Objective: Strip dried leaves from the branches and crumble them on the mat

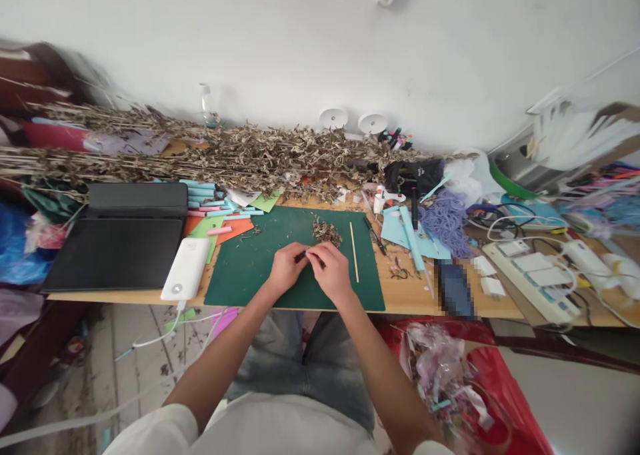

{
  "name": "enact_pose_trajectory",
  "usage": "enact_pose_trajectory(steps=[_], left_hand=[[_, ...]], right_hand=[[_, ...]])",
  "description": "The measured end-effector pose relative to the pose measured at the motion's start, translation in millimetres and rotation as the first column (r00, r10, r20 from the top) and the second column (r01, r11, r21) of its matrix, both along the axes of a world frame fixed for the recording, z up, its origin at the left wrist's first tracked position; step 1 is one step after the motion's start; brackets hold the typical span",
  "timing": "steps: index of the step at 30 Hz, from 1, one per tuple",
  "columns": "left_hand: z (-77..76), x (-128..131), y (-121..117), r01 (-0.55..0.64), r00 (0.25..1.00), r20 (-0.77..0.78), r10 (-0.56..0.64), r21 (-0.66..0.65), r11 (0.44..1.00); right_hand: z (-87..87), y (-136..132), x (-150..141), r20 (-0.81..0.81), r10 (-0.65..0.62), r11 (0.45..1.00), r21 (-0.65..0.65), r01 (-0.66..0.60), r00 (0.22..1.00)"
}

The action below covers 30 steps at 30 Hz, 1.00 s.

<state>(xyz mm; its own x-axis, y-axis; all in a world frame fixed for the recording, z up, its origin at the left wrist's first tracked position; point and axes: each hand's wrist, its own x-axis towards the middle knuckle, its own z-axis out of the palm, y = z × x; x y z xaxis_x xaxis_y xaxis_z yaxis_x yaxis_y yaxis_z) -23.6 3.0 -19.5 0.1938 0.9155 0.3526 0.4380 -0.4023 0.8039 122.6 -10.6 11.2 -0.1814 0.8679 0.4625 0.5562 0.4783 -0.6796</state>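
My left hand (289,267) and my right hand (329,268) meet over the green cutting mat (240,268), fingertips together. Both are closed in a pinch around something small and dark that I cannot make out. Just beyond them lies a small heap of crumbled dried leaves (327,232) on the mat. To the right of my right hand, a thin pale stick (354,252) rests on the mat. A black pen-like tool (374,235) lies across the mat's right edge.
Long bundles of dried stalks (260,152) stretch along the back. A black tablet case (117,248) and white power bank (185,268) lie left. Rolled blue paper (411,238), small scissors (400,268), purple yarn (447,222) and a power strip (533,282) occupy the right.
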Motion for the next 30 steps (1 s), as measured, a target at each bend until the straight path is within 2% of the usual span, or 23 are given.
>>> enact_pose_trajectory(steps=[3,7,10,13,15,22,30], left_hand=[[-1.3,-0.4,0.1,-0.004,1.0,0.011,0.004,-0.004,1.0],[-0.9,-0.5,-0.1,0.011,1.0,0.005,-0.011,0.01,1.0],[-0.7,0.0,-0.1,0.009,1.0,0.001,-0.009,0.012,1.0],[-1.4,0.5,0.1,0.001,1.0,-0.001,-0.001,0.009,1.0],[-1.8,0.6,0.3,0.003,1.0,0.003,-0.003,0.014,1.0],[-1.0,0.1,0.6,0.008,1.0,-0.011,-0.008,0.0,1.0],[2.1,0.6,-1.1,0.006,1.0,-0.012,-0.006,-0.013,1.0]], right_hand=[[-7.6,-3.0,-2.6,0.051,-0.031,0.998,0.065,0.028,0.998],[-7.3,-4.8,-3.7,0.035,-0.041,0.999,0.006,0.041,0.999],[-5.0,-5.6,-2.5,-0.05,-0.029,0.999,-0.042,0.027,0.998],[-5.8,-6.1,-2.5,-0.19,-0.072,0.997,-0.053,0.063,0.979],[-7.5,-6.4,-4.0,-0.222,-0.099,0.994,-0.057,0.088,0.97],[-9.9,-5.9,-9.1,-0.06,-0.107,0.993,0.035,0.109,0.992],[-4.3,-6.5,-6.6,0.12,-0.122,0.992,0.049,0.117,0.985]])
